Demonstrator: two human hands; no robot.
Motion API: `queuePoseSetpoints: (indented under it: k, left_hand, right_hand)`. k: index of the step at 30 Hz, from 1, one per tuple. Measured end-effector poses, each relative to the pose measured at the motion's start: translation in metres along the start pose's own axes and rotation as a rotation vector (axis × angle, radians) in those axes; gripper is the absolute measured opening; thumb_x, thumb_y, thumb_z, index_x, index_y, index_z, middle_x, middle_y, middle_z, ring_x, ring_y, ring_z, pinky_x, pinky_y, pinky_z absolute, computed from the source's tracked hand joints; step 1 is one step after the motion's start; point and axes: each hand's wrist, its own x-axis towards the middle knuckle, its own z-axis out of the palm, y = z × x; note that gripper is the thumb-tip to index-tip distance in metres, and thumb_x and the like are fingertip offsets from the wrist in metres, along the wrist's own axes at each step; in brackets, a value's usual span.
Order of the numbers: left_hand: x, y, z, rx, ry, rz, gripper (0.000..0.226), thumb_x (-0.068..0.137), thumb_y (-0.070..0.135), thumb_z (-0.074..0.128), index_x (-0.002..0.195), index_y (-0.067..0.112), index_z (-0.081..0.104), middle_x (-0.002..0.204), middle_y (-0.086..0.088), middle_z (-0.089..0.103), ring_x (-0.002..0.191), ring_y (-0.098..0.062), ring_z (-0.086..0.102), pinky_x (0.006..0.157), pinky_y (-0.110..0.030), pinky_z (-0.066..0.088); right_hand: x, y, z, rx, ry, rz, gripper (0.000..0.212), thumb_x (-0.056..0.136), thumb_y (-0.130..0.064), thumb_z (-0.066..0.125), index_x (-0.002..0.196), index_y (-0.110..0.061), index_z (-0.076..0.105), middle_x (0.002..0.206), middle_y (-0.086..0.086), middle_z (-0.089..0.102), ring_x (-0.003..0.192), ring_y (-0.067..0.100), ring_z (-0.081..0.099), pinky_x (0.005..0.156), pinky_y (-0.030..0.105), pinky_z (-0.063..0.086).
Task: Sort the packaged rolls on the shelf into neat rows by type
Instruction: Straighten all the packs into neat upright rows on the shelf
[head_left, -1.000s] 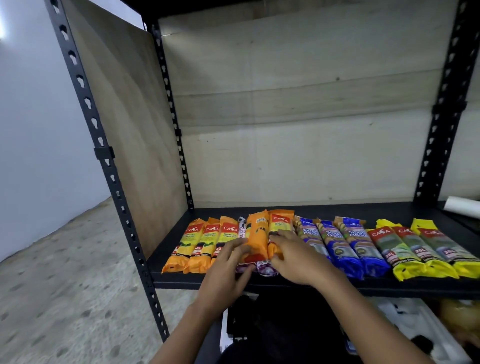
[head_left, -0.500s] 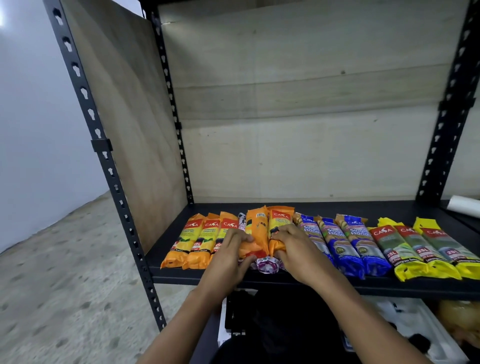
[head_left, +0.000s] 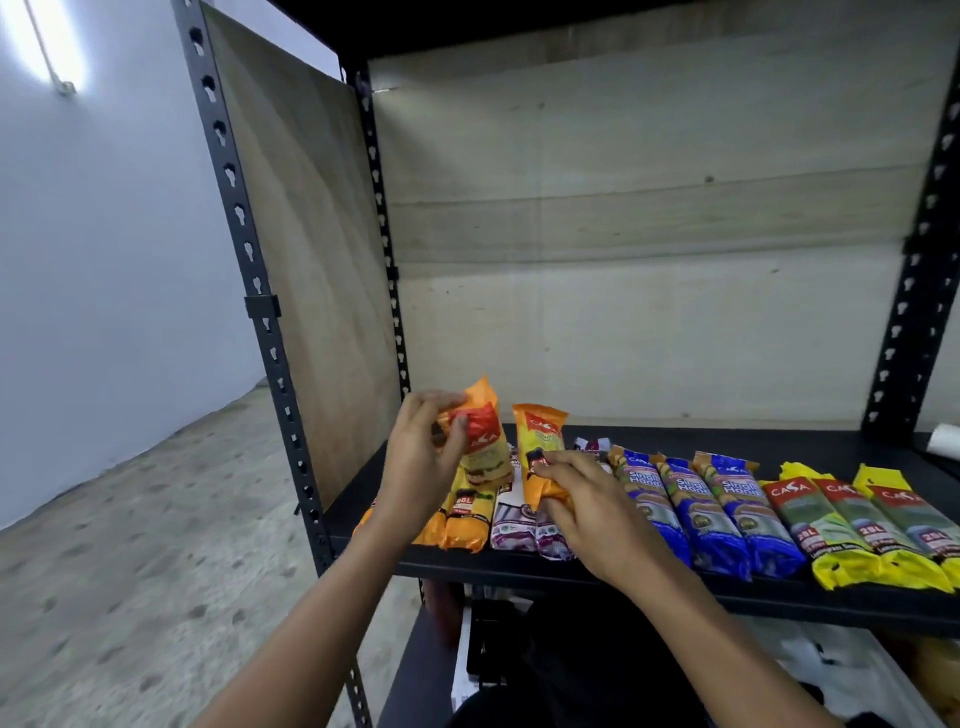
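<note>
Black clutter and white plastic on the lower tier, closest to camera, too blurry to identify. Both forearms reach over it to the black shelf.

Left hand: fingers and thumb curled round the top end of the lifted orange roll, which is off the shelf, tilted, lower end hanging over the orange row. Row lies flat at the shelf's left end, partly hidden by the hand, count unclear.

Right hand: fingers wrapped round the lower part of the second orange roll, held near upright, top leaning slightly left, base down among the purple-and-white rolls. Cannot tell if the base touches them. Two purple-and-white front ends show, between the orange row and the blue ones.

Three blue rolls just right of the right hand, side by side, touching. Three yellow rolls with red CASA labels next to them, touching, last one cut by the frame edge. All lie front to back, ends near the front lip.

White cylinder far right, toward the shelf's back, cut off by the frame.

Behind: plywood back panel, plywood side panel on the left, black perforated posts. Past the rack: concrete floor, white wall, lit tube lamp top left
</note>
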Motion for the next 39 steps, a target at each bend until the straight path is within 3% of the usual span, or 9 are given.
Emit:
queuePoseSetpoints:
  k: [3, 6, 10, 13, 19, 24, 28, 32, 39]
  left_hand:
    - [0.016, -0.005, -0.020, -0.008, 0.088, -0.085, 0.023, 0.099, 0.032, 0.055, 0.116, 0.018, 0.064, 0.109, 0.004, 0.057, 0.097, -0.010, 0.061, 0.074, -0.022, 0.056]
    - [0.029, -0.012, -0.035, 0.068, 0.174, -0.153, 0.019, 0.100, 0.034, 0.054, 0.098, 0.016, 0.060, 0.089, 0.001, 0.062, 0.077, -0.010, 0.062, 0.060, -0.015, 0.048]
    - [0.043, -0.026, -0.045, 0.061, 0.164, -0.250, 0.019, 0.101, 0.037, 0.052, 0.095, 0.020, 0.060, 0.074, 0.001, 0.065, 0.062, -0.010, 0.062, 0.048, -0.017, 0.044]
    - [0.059, -0.048, -0.040, -0.018, 0.056, -0.482, 0.026, 0.099, 0.044, 0.054, 0.098, 0.019, 0.061, 0.076, -0.003, 0.071, 0.064, -0.016, 0.069, 0.055, -0.032, 0.053]
    - [0.074, -0.103, -0.014, -0.079, -0.085, -0.700, 0.033, 0.092, 0.049, 0.062, 0.106, 0.019, 0.061, 0.089, 0.000, 0.073, 0.075, -0.013, 0.071, 0.058, -0.025, 0.050]
    - [0.069, -0.135, 0.002, -0.195, -0.161, -0.818, 0.035, 0.090, 0.049, 0.065, 0.109, 0.020, 0.061, 0.101, -0.004, 0.073, 0.086, -0.017, 0.071, 0.071, -0.031, 0.055]
    - [0.059, -0.149, 0.007, -0.165, -0.331, -0.790, 0.044, 0.091, 0.041, 0.068, 0.128, 0.023, 0.053, 0.109, 0.005, 0.064, 0.089, -0.012, 0.067, 0.064, -0.025, 0.052]
    - [0.048, -0.178, 0.015, 0.011, -0.410, -0.707, 0.054, 0.091, 0.045, 0.066, 0.139, 0.025, 0.051, 0.132, -0.001, 0.056, 0.110, -0.018, 0.059, 0.091, -0.039, 0.054]
    - [0.036, -0.180, 0.001, 0.022, -0.430, -0.695, 0.060, 0.091, 0.057, 0.057, 0.144, 0.030, 0.046, 0.145, -0.002, 0.049, 0.125, -0.020, 0.052, 0.100, -0.044, 0.049]
  right_hand:
    - [0.005, -0.011, 0.008, 0.063, -0.020, -0.057, 0.041, 0.097, -0.024, 0.057, 0.138, -0.023, 0.053, 0.145, -0.009, 0.041, 0.129, 0.009, 0.043, 0.102, 0.020, 0.035]
    - [0.011, -0.020, 0.019, 0.090, -0.037, -0.103, 0.041, 0.097, -0.024, 0.057, 0.138, -0.022, 0.053, 0.144, -0.009, 0.042, 0.129, 0.009, 0.044, 0.104, 0.023, 0.038]
    - [0.021, -0.025, 0.038, 0.099, -0.054, -0.145, 0.039, 0.095, -0.025, 0.060, 0.134, -0.021, 0.056, 0.143, -0.007, 0.045, 0.128, 0.013, 0.047, 0.105, 0.029, 0.041]
    - [0.031, -0.031, 0.052, 0.097, -0.074, -0.150, 0.040, 0.095, -0.026, 0.061, 0.134, -0.020, 0.057, 0.142, -0.006, 0.045, 0.130, 0.013, 0.045, 0.106, 0.028, 0.040]
    - [0.035, -0.038, 0.083, 0.059, -0.074, -0.129, 0.043, 0.093, -0.030, 0.064, 0.135, -0.021, 0.058, 0.141, -0.005, 0.047, 0.128, 0.011, 0.046, 0.103, 0.026, 0.042]
    - [0.040, -0.042, 0.093, -0.023, -0.065, -0.140, 0.044, 0.091, -0.033, 0.066, 0.132, -0.022, 0.059, 0.138, -0.001, 0.048, 0.129, 0.014, 0.044, 0.095, 0.031, 0.051]
    - [0.045, -0.045, 0.099, -0.076, -0.086, -0.136, 0.046, 0.091, -0.036, 0.064, 0.135, -0.024, 0.055, 0.137, -0.002, 0.042, 0.129, 0.013, 0.039, 0.088, 0.031, 0.055]
    - [0.046, -0.048, 0.109, -0.064, -0.083, -0.133, 0.047, 0.091, -0.037, 0.062, 0.136, -0.024, 0.053, 0.138, -0.003, 0.041, 0.132, 0.013, 0.036, 0.091, 0.036, 0.054]
    - [0.048, -0.048, 0.105, -0.035, -0.087, -0.124, 0.056, 0.092, -0.043, 0.061, 0.143, -0.028, 0.044, 0.142, -0.005, 0.034, 0.134, 0.011, 0.032, 0.097, 0.033, 0.051]
